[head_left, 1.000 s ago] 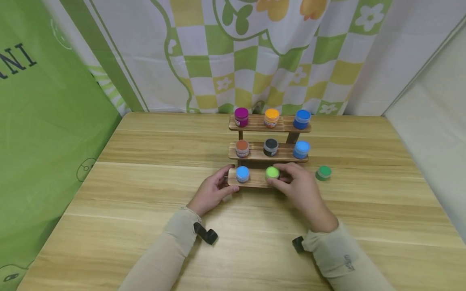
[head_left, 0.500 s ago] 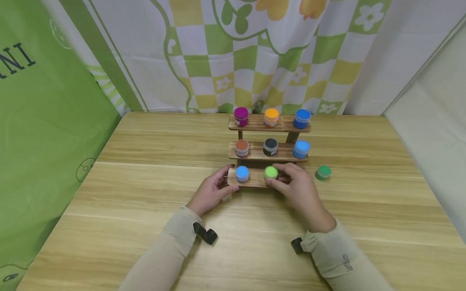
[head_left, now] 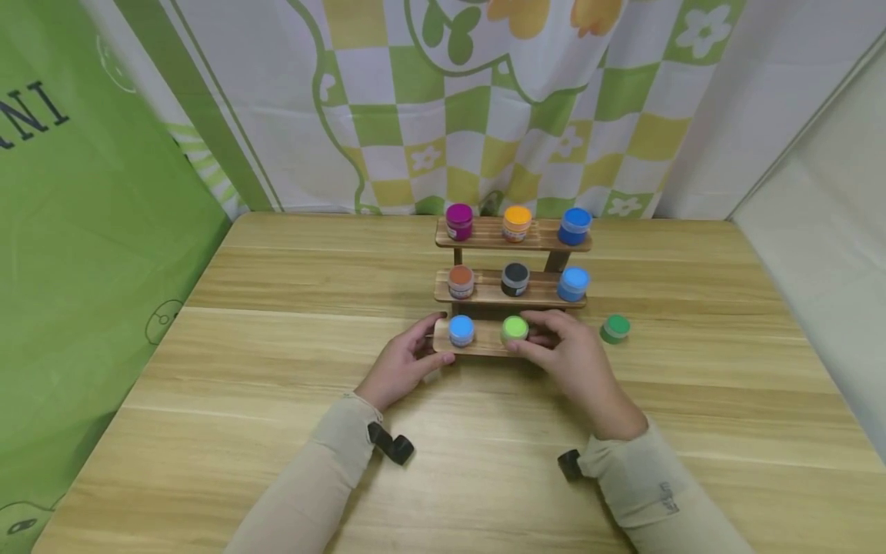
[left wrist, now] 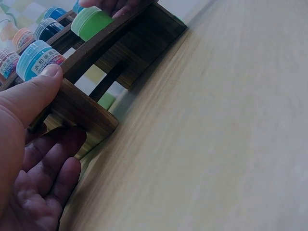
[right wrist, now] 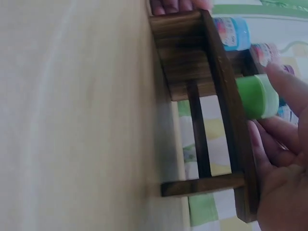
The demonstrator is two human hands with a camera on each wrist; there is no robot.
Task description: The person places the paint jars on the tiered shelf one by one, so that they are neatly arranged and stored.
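A three-tier wooden stand (head_left: 486,343) holds small paint jars with coloured lids. My left hand (head_left: 401,363) grips the left end of its lowest shelf, thumb at the front edge beside a light blue paint jar (head_left: 461,331). In the left wrist view the fingers curl around the stand's end panel (left wrist: 86,113). My right hand (head_left: 571,350) holds a light green paint jar (head_left: 515,328) at the middle of that shelf. Seen from the right wrist, thumb and fingers lie on opposite sides of this jar (right wrist: 255,97), whose base is at the shelf board.
Brown (head_left: 460,282), black (head_left: 514,279) and blue (head_left: 573,284) jars line the middle shelf. Purple (head_left: 459,222), orange (head_left: 516,224) and dark blue (head_left: 574,226) ones stand on top. A dark green jar (head_left: 614,328) sits on the table, right of my right hand. A patterned curtain (head_left: 484,115) hangs behind.
The light green jar has shifted slightly left along the bottom shelf with my right hand's fingers on it. My left hand keeps its place on the stand.
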